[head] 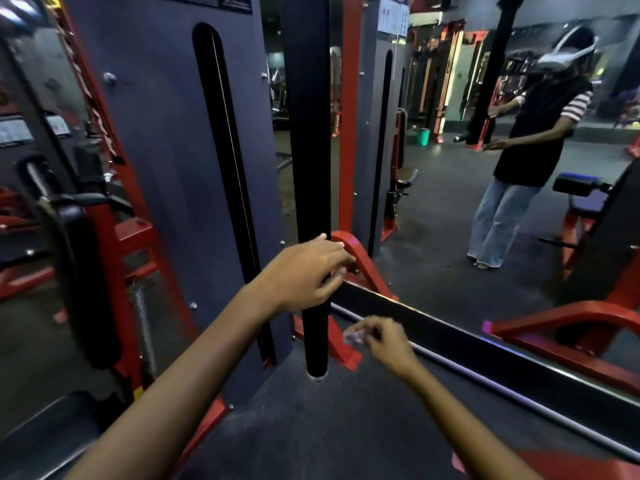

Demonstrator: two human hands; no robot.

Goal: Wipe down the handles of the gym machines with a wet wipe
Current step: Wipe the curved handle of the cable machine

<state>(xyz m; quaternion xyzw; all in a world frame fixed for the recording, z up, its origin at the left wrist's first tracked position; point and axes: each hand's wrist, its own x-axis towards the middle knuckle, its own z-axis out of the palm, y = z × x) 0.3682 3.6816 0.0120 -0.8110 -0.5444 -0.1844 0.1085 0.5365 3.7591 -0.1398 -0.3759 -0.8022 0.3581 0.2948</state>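
A long black padded handle (308, 133) hangs upright in the middle of the view, its lower end just above the floor. My left hand (304, 271) reaches across it at its lower part, fingers spread and loosely curved in front of the bar, not closed around it. My right hand (384, 337) is lower and to the right of the handle, a little apart from it, pinching a small crumpled wet wipe (355, 336) between the fingertips.
A grey weight-stack cover (166, 168) with red frame stands behind the handle. A black padded roller (83, 282) is at left. A wall mirror (485, 188) at right, with a metal rail (485, 372) along its base, reflects a person and red machines.
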